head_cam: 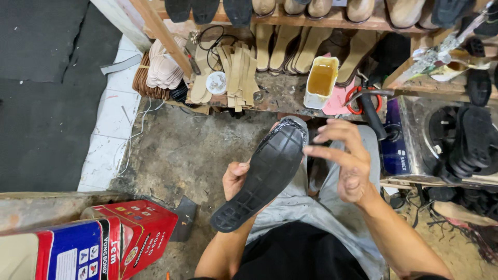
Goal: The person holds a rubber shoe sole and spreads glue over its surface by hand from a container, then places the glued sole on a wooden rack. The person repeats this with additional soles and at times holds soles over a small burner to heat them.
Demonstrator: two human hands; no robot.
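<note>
My left hand point(234, 179) holds a black rubber shoe sole point(262, 176) from underneath, its grid-patterned side facing up and its toe end tilted away from me. The sole's far rim looks shiny and wet. My right hand point(346, 161) hovers just right of the sole with fingers spread and curled, one fingertip near the sole's upper right edge. It holds nothing that I can see. Both hands are above my lap in grey trousers.
A low wooden bench point(280, 96) ahead carries a white tub of amber glue point(321, 80), tan insoles point(238, 75), scissors with red handles point(355, 101) and a hammer point(373, 111). Black soles lie stacked on a metal stove point(467, 140) at right. A red and blue tin point(93, 243) stands lower left.
</note>
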